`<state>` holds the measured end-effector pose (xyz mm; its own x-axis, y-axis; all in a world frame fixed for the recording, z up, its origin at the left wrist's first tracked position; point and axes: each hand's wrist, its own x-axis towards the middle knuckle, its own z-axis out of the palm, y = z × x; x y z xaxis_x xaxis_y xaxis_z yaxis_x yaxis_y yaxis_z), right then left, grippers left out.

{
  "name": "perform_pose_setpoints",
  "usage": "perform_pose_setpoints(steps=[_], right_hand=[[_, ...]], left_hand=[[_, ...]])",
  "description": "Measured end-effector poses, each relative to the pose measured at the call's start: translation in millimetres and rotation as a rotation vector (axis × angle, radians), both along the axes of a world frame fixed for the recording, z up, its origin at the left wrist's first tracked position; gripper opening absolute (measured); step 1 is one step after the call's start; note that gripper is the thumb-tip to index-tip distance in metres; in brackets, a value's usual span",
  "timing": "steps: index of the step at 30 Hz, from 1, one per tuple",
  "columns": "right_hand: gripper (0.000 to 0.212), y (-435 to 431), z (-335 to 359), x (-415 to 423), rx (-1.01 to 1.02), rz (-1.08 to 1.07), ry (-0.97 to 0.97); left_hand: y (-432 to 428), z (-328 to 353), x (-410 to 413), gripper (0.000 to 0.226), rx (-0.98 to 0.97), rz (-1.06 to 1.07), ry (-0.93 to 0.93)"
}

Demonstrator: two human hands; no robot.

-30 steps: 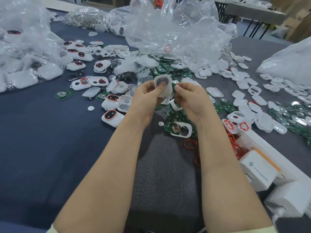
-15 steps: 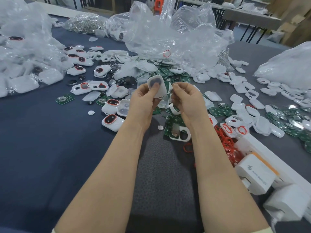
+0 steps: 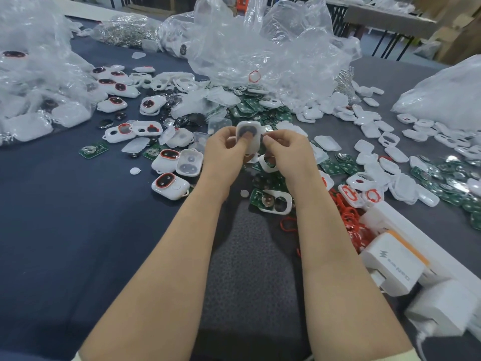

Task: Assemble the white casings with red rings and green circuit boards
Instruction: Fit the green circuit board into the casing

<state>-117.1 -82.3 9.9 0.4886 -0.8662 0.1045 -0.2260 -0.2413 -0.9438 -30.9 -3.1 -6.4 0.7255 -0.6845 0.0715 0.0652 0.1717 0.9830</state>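
Forearms (image 3: 166, 256) bare; pale cream sleeve hems (image 3: 400, 357) near elbows

We see a workshop: a dark desk (image 3: 65, 230) heaped with white plastic casings (image 3: 369, 131), green circuit boards (image 3: 442, 175) and clear plastic bags (image 3: 260, 53).

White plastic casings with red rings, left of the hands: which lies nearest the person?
The white plastic red-ringed casing close beside the left forearm; the others lie farther away.

The small part (image 3: 267, 130) pinched in the right grip (image 3: 285, 148) is too hidden to identify; the lower-right charger (image 3: 442, 316) runs off-frame.
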Motion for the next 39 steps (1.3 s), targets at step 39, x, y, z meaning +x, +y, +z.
perform_pose_setpoints(steps=[39], right_hand=[[0.022, 8.6, 7.5, -3.3, -0.267, 0.184, 0.016]], left_hand=[[1.8, 7.9, -0.2, 0.037, 0.051, -0.073, 0.282]])
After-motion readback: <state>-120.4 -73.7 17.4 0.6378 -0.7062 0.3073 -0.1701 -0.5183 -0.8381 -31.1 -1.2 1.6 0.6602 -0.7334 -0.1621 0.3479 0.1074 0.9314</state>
